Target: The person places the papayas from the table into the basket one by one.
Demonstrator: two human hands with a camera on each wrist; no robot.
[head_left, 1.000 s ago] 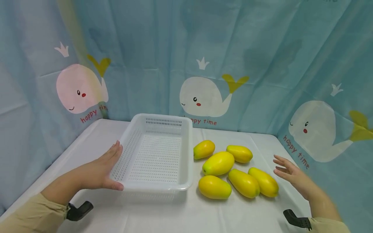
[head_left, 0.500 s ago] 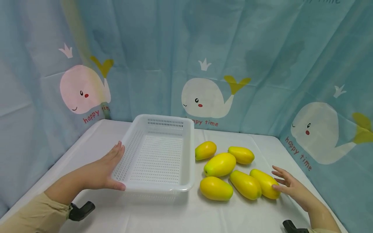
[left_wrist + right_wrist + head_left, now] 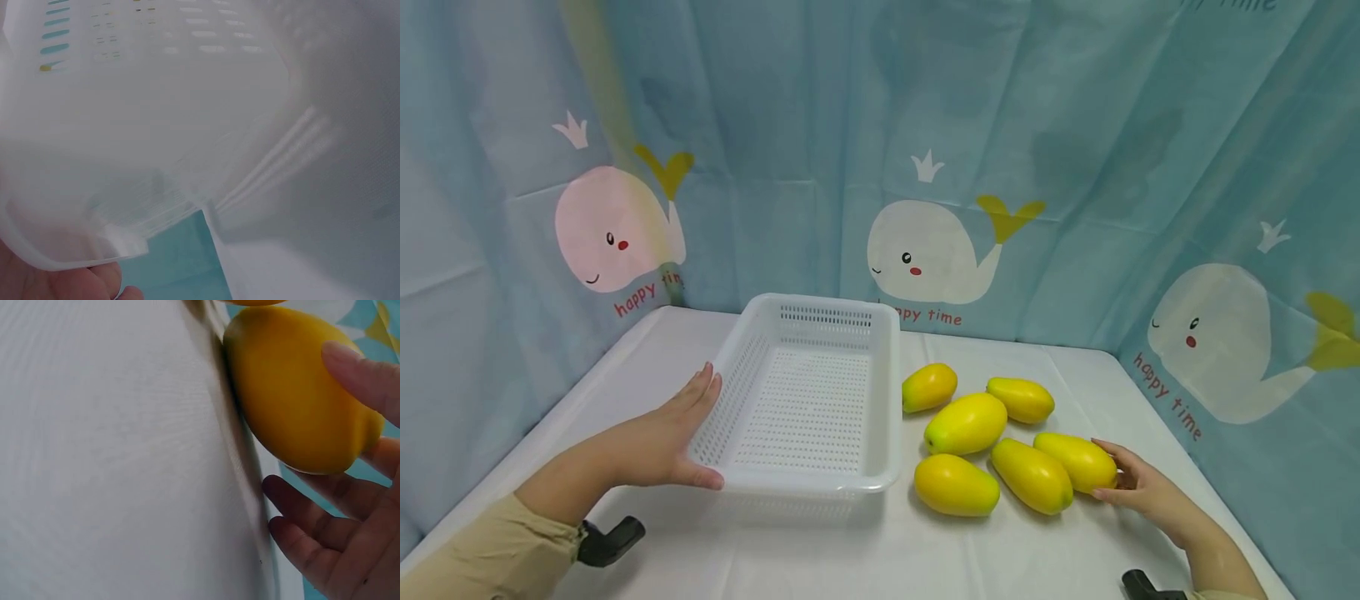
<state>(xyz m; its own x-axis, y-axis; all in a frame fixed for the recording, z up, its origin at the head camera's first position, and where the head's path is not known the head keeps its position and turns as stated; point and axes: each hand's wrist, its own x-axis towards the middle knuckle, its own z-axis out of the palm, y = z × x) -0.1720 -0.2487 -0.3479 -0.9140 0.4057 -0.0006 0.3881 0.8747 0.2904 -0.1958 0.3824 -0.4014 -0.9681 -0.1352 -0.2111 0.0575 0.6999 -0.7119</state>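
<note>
A white perforated plastic basket point(image 3: 880, 479) stands left of centre. My left hand point(image 3: 658, 437) rests against its left side, fingers straight along the wall and thumb at the near rim. In the left wrist view, fingertips point(image 3: 106, 278) show below the basket rim point(image 3: 94, 262). To the right lie several smooth, mango-like yellow fruits, some with green tips. My right hand point(image 3: 1150, 492) grips the rightmost fruit point(image 3: 1075, 461) by its near end. The right wrist view has the thumb point(image 3: 356, 372) on this fruit point(image 3: 287, 381), with the other fingers around its end, partly hidden.
A white cloth point(image 3: 820, 558) covers the table. The other fruits, such as the middle one point(image 3: 966, 423) and the nearest one point(image 3: 957, 486), lie close together right of the basket. Blue whale-print curtains point(image 3: 805, 167) enclose the back and sides.
My right hand has moved down and left onto the rightmost fruit and grips its end. That fruit has turned slightly, its near end shifting upward in view. My left hand stays at the basket.
</note>
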